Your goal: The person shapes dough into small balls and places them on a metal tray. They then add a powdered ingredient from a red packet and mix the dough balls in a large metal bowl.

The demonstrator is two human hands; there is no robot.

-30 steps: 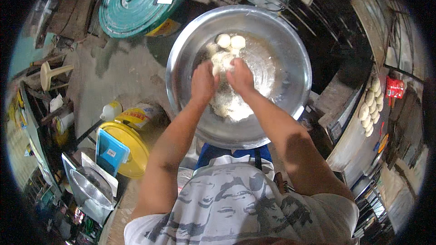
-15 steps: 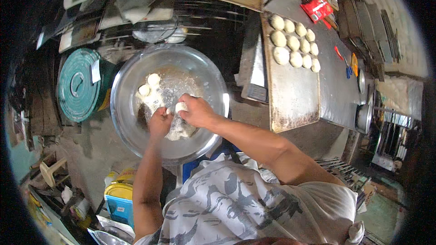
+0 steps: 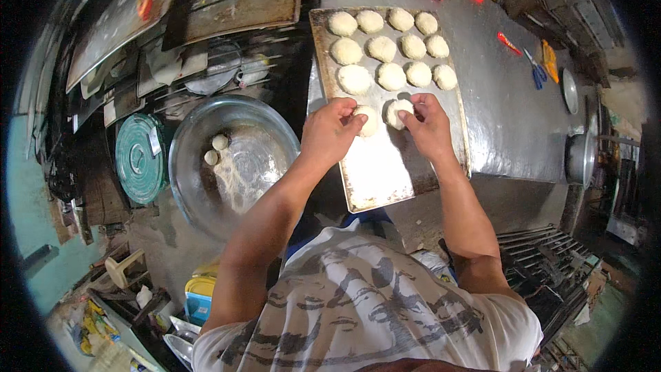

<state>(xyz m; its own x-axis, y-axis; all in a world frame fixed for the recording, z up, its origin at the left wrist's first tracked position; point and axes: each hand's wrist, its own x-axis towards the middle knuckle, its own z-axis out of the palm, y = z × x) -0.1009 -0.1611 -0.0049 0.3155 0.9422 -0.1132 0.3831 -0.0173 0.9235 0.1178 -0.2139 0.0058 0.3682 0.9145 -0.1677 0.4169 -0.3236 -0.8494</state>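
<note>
Left hand (image 3: 329,131): fingers curled round a dough ball (image 3: 368,121), pressing it down onto the baking tray (image 3: 385,172).
Right hand (image 3: 428,124): cupped over a second dough ball (image 3: 398,111), fingertips on its top and far side.
Where they sit: side by side on the tray, just below the filled rows.
Handling: soft, light, floury; my call is they would dent easily, so cradle from the sides with loose fingers, no pinching.
Count, tray: eleven placed balls (image 3: 390,47) plus the two in hand, thirteen.
Count, bowl: two small balls (image 3: 215,149) left in the metal bowl (image 3: 200,200), though glare on the floured bottom may hide more.
Trays: one.
</note>
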